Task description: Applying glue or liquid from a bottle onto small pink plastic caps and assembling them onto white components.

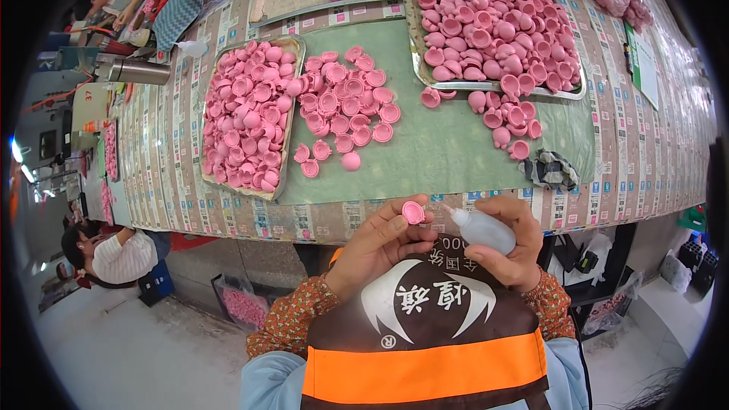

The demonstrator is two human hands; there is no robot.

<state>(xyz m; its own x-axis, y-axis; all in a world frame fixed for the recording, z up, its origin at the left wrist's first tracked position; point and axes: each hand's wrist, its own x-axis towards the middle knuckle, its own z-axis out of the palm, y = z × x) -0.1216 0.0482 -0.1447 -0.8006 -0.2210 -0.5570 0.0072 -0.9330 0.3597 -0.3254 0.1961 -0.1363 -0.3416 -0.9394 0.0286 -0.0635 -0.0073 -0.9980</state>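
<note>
Between the thumb and fingers of my left hand (380,239) is a small pink plastic half-shell (413,212), its hollow side facing up. My right hand (516,239) grips a translucent white squeeze bottle (487,232); its thin nozzle points left, close to the half-shell. I cannot tell whether the nozzle touches it. Beyond my hands, loose pink half-shells (351,105) lie on a green mat (425,152). A narrow metal tray (293,49) at the left and a larger metal tray (581,80) at the far right are heaped with similar pink pieces.
A crumpled checked cloth (550,170) lies on the mat's right side. At the back, a third tray (304,0) carries two pink pieces. A steel flask (139,71) rests at the far left, and a green-and-white booklet (642,64) at the right. A seated person (121,258) is at the left.
</note>
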